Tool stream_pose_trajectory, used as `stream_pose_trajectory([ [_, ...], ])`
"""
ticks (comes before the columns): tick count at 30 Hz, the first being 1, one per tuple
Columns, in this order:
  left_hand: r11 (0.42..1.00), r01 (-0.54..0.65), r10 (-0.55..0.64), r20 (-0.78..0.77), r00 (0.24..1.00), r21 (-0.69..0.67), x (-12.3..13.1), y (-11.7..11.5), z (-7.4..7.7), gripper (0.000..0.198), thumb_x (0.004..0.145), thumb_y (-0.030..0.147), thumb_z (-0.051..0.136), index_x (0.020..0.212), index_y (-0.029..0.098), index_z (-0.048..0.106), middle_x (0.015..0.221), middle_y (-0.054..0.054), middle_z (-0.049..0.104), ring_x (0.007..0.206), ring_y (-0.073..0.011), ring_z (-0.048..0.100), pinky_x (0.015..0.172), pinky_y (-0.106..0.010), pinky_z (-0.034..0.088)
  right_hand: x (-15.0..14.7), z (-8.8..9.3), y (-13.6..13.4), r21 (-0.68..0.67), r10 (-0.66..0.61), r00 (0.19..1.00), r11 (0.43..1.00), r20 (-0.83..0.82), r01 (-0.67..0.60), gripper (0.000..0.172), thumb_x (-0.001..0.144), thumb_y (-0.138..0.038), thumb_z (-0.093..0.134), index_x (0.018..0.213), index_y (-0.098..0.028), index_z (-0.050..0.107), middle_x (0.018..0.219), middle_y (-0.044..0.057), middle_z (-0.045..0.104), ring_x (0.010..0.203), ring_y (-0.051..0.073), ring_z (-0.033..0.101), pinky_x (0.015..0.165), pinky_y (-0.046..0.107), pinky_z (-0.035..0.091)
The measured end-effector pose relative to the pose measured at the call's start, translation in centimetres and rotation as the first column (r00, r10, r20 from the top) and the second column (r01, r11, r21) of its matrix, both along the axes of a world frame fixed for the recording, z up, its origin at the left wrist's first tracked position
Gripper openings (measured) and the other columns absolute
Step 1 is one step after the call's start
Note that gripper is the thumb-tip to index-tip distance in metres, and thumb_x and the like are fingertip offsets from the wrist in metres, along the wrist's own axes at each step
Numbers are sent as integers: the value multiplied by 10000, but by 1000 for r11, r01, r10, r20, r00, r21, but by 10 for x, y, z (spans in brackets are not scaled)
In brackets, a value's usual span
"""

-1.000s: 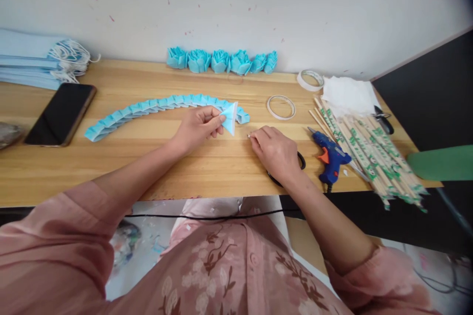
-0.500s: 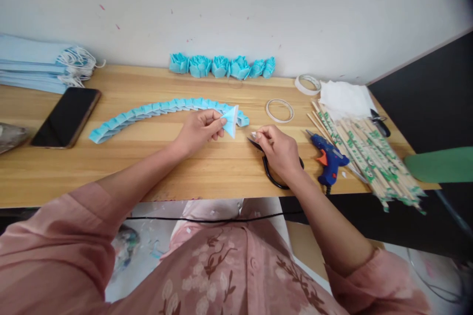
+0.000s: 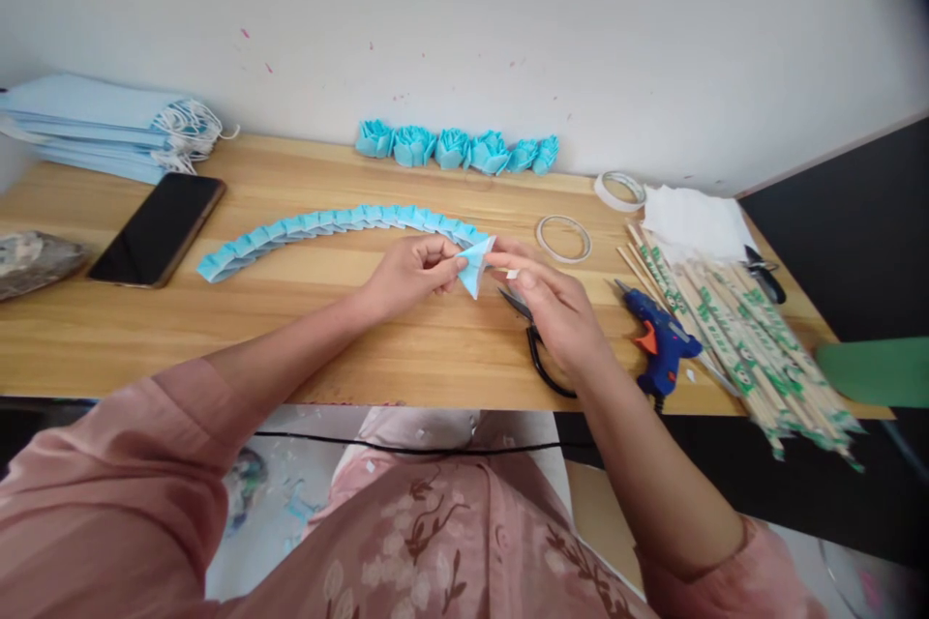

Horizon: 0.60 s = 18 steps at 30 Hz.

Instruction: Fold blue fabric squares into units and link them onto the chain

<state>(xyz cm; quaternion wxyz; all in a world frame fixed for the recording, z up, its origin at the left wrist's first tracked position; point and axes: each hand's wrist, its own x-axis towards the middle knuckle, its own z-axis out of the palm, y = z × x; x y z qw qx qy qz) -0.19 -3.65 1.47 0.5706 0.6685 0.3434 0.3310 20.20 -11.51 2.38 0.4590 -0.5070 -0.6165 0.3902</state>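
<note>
My left hand (image 3: 417, 273) pinches a folded light-blue triangle (image 3: 474, 266) with a whitish strip along its right edge. It looks like paper or thin fabric; I cannot tell which. The fingertips of my right hand (image 3: 555, 305) reach that edge, and a small white scrap (image 3: 512, 275) sits between its thumb and index finger. Black-handled scissors (image 3: 541, 363) lie on the table, partly covered by my right hand. Behind both hands curves a long row of folded light-blue pieces (image 3: 334, 221), its right end hidden by the triangle.
Several blue folded flowers (image 3: 454, 149) line the wall. Rolls of tape (image 3: 564, 239), a blue glue gun (image 3: 662, 338), wrapped sticks (image 3: 740, 338) and white sheets (image 3: 698, 221) are on the right. At left are a phone (image 3: 158, 229) and stacked blue masks (image 3: 102, 124).
My right hand has moved up and left to the triangle's edge, its fingers straighter. My left hand holds the triangle slightly further right and lower in view. The whole view has shifted a little.
</note>
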Motion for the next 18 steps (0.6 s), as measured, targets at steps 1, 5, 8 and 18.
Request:
stream_pose_trajectory([
  [1,1000,1,-1,-3,1000,5,0,0,0,283,842,412,653,716,169,584,592,18,576,541,-81,498,533,-213,375,-1,0,1,6,4,1000,1000,5,-4,336,961,-510,561,1172,-324,745,1458,35,593,1401,254,517,1121,484,477],
  [5,1000,17,-17,-20,1000,5,0,0,0,282,842,400,641,701,163,579,578,20,564,519,-74,455,518,-214,334,-3,2,2,85,11,998,996,66,-16,346,969,-480,560,1231,-325,724,1394,53,629,1348,240,558,1119,457,466],
  [8,1000,25,-25,-24,999,-3,0,0,1,283,841,393,640,688,163,576,577,19,563,521,-74,451,523,-216,336,-2,6,1,181,-6,977,983,215,-33,373,978,-481,528,1254,-313,714,1348,76,657,1292,251,592,1101,478,464],
  [18,993,97,-97,2,995,-64,0,-2,4,305,824,427,665,690,168,577,573,19,566,525,-78,470,522,-214,349,13,8,8,444,-48,808,853,588,-273,329,921,-364,564,1192,-288,735,1236,74,738,1173,295,650,1056,566,463],
])
